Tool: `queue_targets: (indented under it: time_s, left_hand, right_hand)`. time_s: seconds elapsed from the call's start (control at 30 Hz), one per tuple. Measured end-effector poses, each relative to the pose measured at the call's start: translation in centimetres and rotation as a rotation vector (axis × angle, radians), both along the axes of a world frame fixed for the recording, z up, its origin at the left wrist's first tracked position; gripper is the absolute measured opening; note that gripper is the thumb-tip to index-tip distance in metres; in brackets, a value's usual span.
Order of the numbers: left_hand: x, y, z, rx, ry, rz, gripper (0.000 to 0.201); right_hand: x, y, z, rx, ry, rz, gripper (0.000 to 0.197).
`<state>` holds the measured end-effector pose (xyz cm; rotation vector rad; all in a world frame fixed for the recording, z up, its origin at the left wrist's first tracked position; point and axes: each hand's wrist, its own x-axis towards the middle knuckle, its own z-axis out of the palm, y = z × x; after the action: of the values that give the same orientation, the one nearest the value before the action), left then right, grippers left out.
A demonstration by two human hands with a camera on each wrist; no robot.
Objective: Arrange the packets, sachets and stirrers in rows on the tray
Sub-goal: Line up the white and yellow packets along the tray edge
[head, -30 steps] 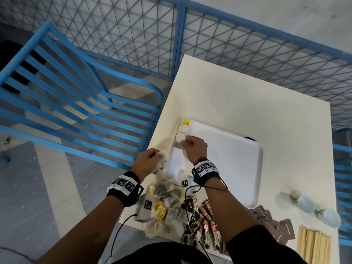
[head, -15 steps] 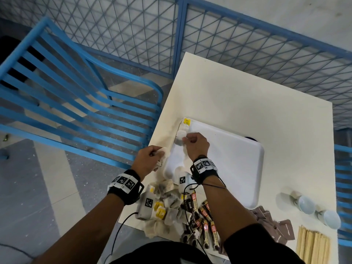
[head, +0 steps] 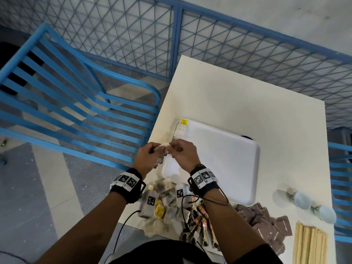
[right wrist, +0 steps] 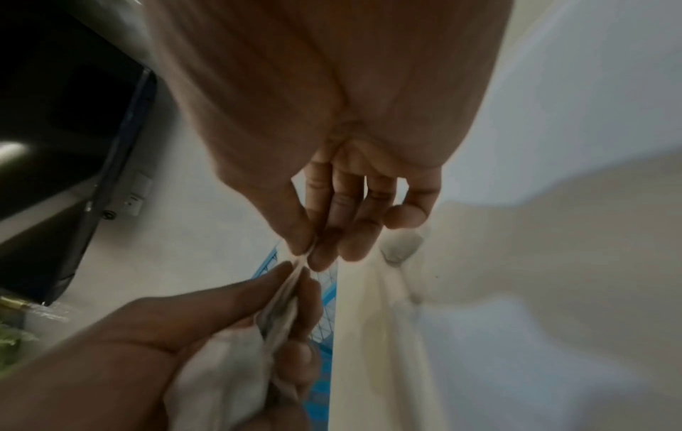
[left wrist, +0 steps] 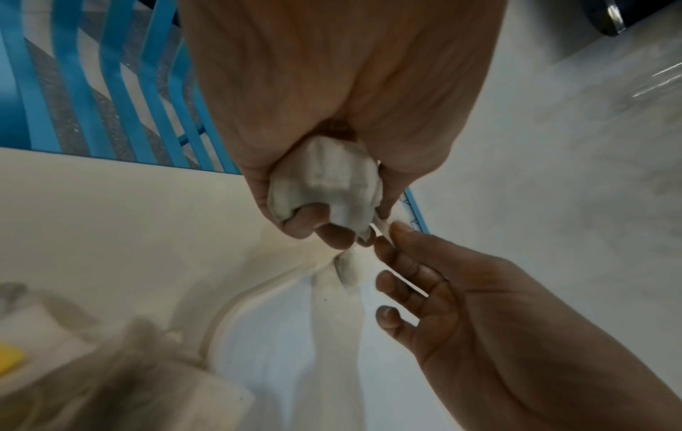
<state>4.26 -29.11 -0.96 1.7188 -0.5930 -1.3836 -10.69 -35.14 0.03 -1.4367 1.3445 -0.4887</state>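
Note:
Both hands meet above the left edge of the white tray [head: 224, 159]. My left hand [head: 159, 150] grips a bunch of white tea bags [left wrist: 328, 180]. My right hand [head: 172, 148] pinches the edge of one tea bag [right wrist: 295, 271] of that bunch between thumb and forefinger. A short row of tea bags [head: 179, 131] lies along the tray's far left edge, one with a yellow tag [head: 184, 121]. The nearest laid bag [left wrist: 345, 269] shows just beyond the fingers.
Near the table's front edge lie a pile of tea bags [head: 167, 208], stick sachets [head: 202, 225], brown sachets [head: 266, 221] and wooden stirrers [head: 308, 244]. Two small cups [head: 302, 200] lie at the right. A blue slatted chair [head: 76, 111] stands to the left.
My right hand left the row on the tray and drew back to the left hand. The left hand rose to meet it, and the right now pinches a bag from the bunch.

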Motion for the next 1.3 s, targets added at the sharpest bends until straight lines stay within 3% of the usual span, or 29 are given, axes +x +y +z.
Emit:
queue_targets:
  time_s: [0.13,0.37,0.6,0.87,1.03,1.2,1.3]
  left_hand:
    - [-0.2,0.4,0.8,-0.001,0.008,-0.033,0.022]
    - [-0.6,1.0,1.3,-0.028,0.036,-0.013,0.022]
    - [-0.9,1.7,1.4,0.013,0.009,-0.071,0.02]
    - [-1.0,1.8,1.3,0.007,0.017,-0.053,0.016]
    - [-1.0,1.5,0.9,0.034,0.039,-0.033,0.023]
    - [-0.6,1.6,0.2,0.117,0.083,-0.01,0.022]
    - [-0.3,1.7,0.0,0.142,0.148,-0.012,0.018]
  right_hand:
    - [-0.4,-0.5,0.9,-0.132,0.024,-0.018,0.004]
    - [-0.1,-0.3,0.9,-0.093,-0.003,-0.022,0.005]
    - [-0.4,-0.2,1.3,-0.216,-0.006,-0.053,0.005]
    - [-1.1,0.6,0.1,0.021,0.026,-0.015,0.024]
    - [-1.4,0.9,-0.4,-0.01,0.029,0.026,0.004]
    - [-2.1,-0.6,-1.4,-0.029,0.13,-0.14,0.007]
    - [-2.3,-1.3,-2.1,-0.016,0.23,-0.141,0.005]
